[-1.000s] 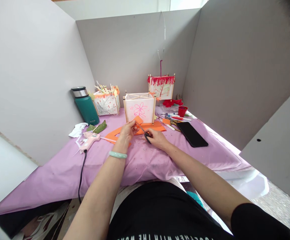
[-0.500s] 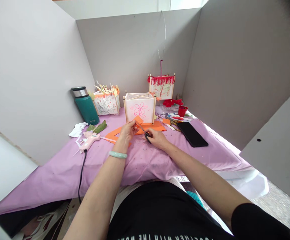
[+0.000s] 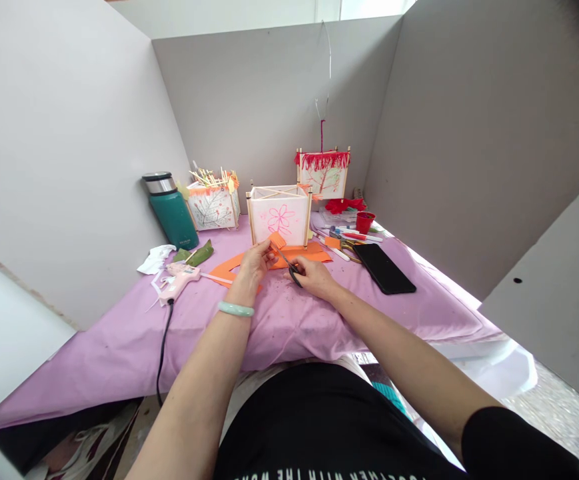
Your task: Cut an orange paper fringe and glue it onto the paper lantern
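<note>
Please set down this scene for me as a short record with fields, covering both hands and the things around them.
Left hand: holds small orange paper piece
Right hand: holds black-handled scissors, blades toward that piece
Beyond hands: white box with pink flower drawing
Left side: pink glue gun, green bottle
Right side: black phone, red cup
Surface: purple cloth

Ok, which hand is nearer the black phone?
Right. The right hand holds scissors left of the phone; the left hand, holding orange paper, is farther left.
</note>
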